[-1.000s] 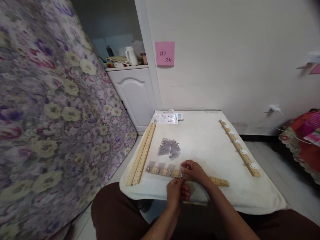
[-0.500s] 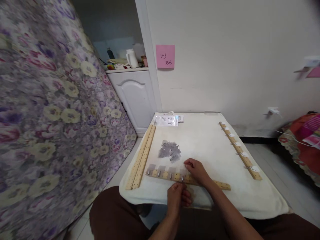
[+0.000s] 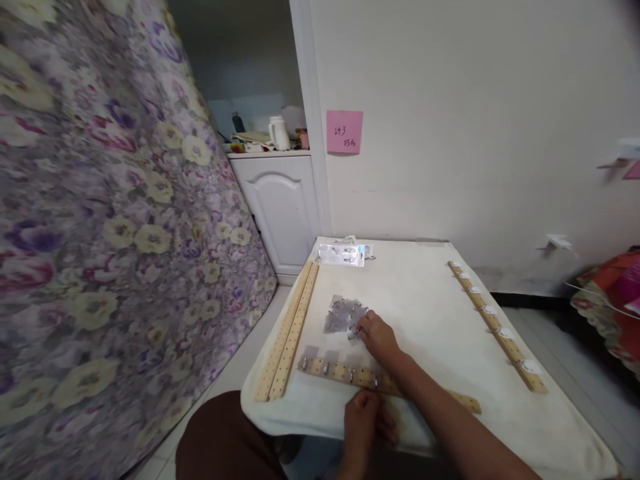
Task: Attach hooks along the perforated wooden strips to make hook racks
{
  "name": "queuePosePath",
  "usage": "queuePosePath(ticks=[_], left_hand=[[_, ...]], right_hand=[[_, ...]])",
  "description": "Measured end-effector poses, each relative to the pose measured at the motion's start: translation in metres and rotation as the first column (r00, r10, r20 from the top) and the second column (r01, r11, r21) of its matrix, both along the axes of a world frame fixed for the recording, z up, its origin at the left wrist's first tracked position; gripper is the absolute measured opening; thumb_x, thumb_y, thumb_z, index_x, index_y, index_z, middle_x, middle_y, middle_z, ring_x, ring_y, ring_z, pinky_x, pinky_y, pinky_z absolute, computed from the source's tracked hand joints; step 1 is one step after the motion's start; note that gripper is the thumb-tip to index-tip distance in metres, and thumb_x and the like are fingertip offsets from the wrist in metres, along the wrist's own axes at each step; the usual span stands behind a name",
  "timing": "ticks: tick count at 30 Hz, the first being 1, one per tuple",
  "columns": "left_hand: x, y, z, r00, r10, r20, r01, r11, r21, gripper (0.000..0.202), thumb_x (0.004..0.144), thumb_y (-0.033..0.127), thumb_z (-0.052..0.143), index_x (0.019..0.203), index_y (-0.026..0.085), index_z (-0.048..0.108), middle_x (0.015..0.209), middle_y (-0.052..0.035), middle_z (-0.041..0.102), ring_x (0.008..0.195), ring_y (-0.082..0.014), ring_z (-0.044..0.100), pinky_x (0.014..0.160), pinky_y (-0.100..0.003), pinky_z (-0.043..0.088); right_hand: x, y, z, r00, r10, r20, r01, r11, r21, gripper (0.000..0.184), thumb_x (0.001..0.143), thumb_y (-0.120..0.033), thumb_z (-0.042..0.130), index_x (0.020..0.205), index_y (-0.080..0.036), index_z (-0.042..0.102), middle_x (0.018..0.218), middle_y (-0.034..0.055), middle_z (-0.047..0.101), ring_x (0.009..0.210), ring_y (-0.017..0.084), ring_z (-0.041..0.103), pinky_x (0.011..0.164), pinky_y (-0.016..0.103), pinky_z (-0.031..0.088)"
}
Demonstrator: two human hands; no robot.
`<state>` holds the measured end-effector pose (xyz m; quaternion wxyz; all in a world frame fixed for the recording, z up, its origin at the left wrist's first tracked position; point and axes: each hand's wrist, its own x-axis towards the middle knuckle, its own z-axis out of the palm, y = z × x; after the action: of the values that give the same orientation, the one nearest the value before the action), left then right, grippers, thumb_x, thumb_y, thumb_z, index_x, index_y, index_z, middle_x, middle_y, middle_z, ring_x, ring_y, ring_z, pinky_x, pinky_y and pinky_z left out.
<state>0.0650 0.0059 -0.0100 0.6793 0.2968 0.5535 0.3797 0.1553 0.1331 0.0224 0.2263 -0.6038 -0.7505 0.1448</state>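
Note:
In the head view, my right hand [image 3: 376, 335] reaches to the right edge of a pile of small clear plastic pieces with metal clips [image 3: 340, 316]. Its fingers are pinched at one of these pieces. A perforated wooden strip [image 3: 338, 373] lies crosswise in front of me, with several similar clear pieces and metal clips along its left part. My right forearm hides part of its right half. At the strip's near edge is my left hand [image 3: 364, 417], fingers curled together; whatever they hold, if anything, is hidden.
Two bare perforated wooden strips [image 3: 293, 327] lie along the table's left side. Another strip [image 3: 500, 331] with several white round pieces is at the right. Clear packaging [image 3: 340, 255] lies at the back. A floral curtain [image 3: 125, 233] hangs at left.
My right hand has moved from above the wooden strip forward and left to the pile. My left hand stays by the strip's near edge. The camera view has shifted a little.

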Motion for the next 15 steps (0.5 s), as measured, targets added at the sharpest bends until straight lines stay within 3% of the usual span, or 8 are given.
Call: queuePosePath(ticks=[5,11,15], left_hand=[[0.001,0.003,-0.004,1.0,-0.001,-0.025,0.001,1.0,-0.016,0.017,0.068,0.037,0.048,0.066,0.02,0.044,0.041,0.0016,0.058,0.028,-0.0148,0.051,0.028,-0.021,0.034],[0.0,0.001,-0.002,1.0,-0.001,-0.008,0.001,1.0,0.005,0.022,0.067,0.042,0.05,0.066,0.021,0.044,0.041,0.0017,0.057,0.029,-0.015,0.051,0.029,-0.021,0.033],[0.003,0.004,-0.012,0.999,0.025,-0.042,-0.025,1.0,-0.007,0.027,0.064,0.047,0.052,0.064,0.021,0.044,0.039,0.0016,0.055,0.026,-0.0147,0.049,0.028,-0.02,0.027]], right_hand=[[0.007,-0.003,-0.003,0.995,0.077,-0.062,-0.076,0.997,0.027,0.012,0.078,-0.016,0.049,0.08,-0.021,0.06,0.09,0.0019,0.052,0.083,0.014,0.05,0.069,0.021,0.036],[0.004,-0.01,-0.003,0.986,0.082,-0.146,-0.078,0.996,0.031,0.019,0.076,-0.011,0.047,0.088,-0.021,0.058,0.09,0.0013,0.057,0.081,0.014,0.052,0.071,0.021,0.036],[-0.002,-0.009,0.002,0.982,0.068,-0.178,-0.065,0.998,0.025,0.011,0.076,-0.017,0.05,0.079,-0.022,0.059,0.083,-0.0001,0.058,0.076,0.014,0.053,0.067,0.022,0.036]])
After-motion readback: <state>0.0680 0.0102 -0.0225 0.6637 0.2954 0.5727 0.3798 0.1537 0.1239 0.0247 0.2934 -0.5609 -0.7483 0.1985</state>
